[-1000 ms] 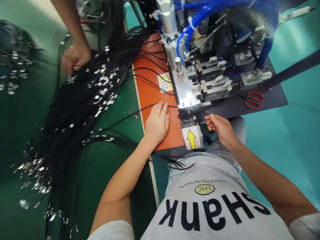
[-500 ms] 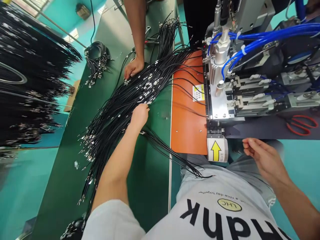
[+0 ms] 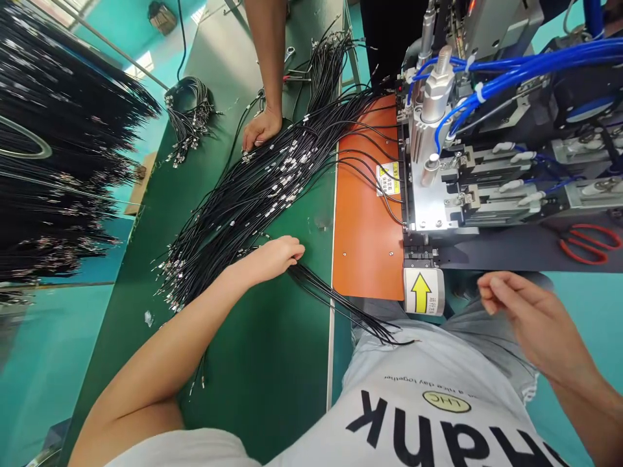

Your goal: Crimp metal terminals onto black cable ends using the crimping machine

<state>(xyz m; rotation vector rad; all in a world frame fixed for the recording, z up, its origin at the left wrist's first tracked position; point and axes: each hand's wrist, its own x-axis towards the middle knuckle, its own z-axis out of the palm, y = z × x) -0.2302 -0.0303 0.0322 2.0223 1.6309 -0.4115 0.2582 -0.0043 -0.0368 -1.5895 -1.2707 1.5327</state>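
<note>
My left hand (image 3: 276, 256) lies on the green table with its fingers curled round a small bunch of black wires (image 3: 341, 301) that runs over the table edge toward my lap. Just beyond it spreads a large heap of black wires with metal terminals (image 3: 253, 194). My right hand (image 3: 523, 318) hovers in the air right of the yellow-arrow label (image 3: 421, 292), fingers loosely curled, nothing visible in them. The orange plate (image 3: 365, 240) fronts the crimping machine (image 3: 438, 175), with several wires fed into it.
Another person's hand (image 3: 260, 130) presses on the far end of the wire heap. More wire bundles hang at the left (image 3: 58, 162). Red scissors (image 3: 584, 243) lie on the dark mat at the right. Blue air hoses (image 3: 525, 68) cross the machine.
My left hand has drawn back from the wire heap toward me and closed on the small bunch near the table edge. My right hand has stayed roughly where it was.
</note>
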